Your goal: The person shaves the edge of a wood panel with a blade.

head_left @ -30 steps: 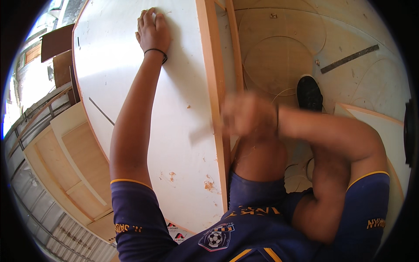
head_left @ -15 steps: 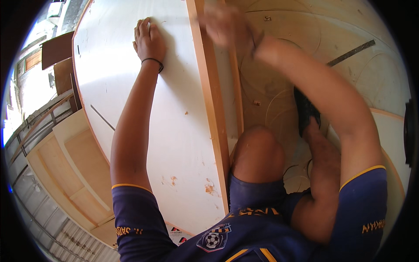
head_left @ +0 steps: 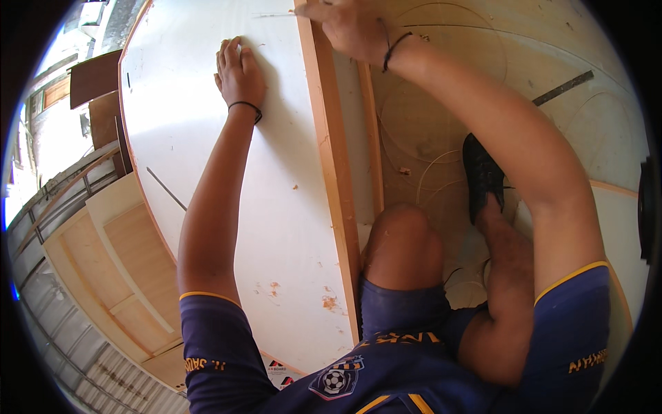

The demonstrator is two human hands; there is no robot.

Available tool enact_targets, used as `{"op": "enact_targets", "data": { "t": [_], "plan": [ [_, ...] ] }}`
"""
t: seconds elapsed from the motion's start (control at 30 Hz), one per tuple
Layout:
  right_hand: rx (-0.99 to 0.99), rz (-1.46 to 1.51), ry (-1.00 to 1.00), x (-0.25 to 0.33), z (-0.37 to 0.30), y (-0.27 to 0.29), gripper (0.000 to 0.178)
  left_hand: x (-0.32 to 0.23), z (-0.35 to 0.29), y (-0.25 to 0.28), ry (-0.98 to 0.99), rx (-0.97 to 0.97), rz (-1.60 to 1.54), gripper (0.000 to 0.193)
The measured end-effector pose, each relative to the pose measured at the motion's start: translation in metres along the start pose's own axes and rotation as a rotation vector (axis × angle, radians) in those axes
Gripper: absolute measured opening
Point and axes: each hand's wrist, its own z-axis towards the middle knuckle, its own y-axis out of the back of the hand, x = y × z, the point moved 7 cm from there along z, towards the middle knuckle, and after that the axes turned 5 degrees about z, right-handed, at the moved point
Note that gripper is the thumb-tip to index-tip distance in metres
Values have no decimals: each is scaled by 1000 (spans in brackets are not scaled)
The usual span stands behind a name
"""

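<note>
My left hand (head_left: 241, 74) lies flat on a large white board (head_left: 269, 200), its fingers stretched out and a dark band round the wrist. Near the top of the view, my right hand (head_left: 353, 31) is closed over the board's wooden edge (head_left: 324, 124). A thin, pale, blade-like strip (head_left: 272, 14) sticks out leftward from its fingers, above the white surface. Motion smears the strip, so its exact kind does not show. Whatever part of it lies inside the fist is hidden.
A brown floor panel (head_left: 441, 103) spreads to the right, with a dark flat bar (head_left: 564, 87) on it. My bent knee (head_left: 403, 245) is beside the board's edge, my black shoe (head_left: 481, 176) farther right. Wooden frame panels (head_left: 117, 269) stand at the left, beyond the board.
My right hand has shifted slightly, and the pale strip now shows over the board to its left. The left hand stays flat in nearly the same place.
</note>
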Motion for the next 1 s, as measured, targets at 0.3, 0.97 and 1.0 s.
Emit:
{"op": "enact_targets", "data": {
  "t": [0.3, 0.97, 1.0],
  "plan": [
    [545, 299, 356, 210, -139, 35, 8, 7, 2, 0, 36, 18, -36, 44],
    [588, 438, 396, 213, -133, 30, 21, -4, -6, 6, 114, 77, 103, 46],
    [653, 524, 450, 229, -141, 30, 22, -5, -3, 6, 108, 79, 104, 46]
  ]
}}
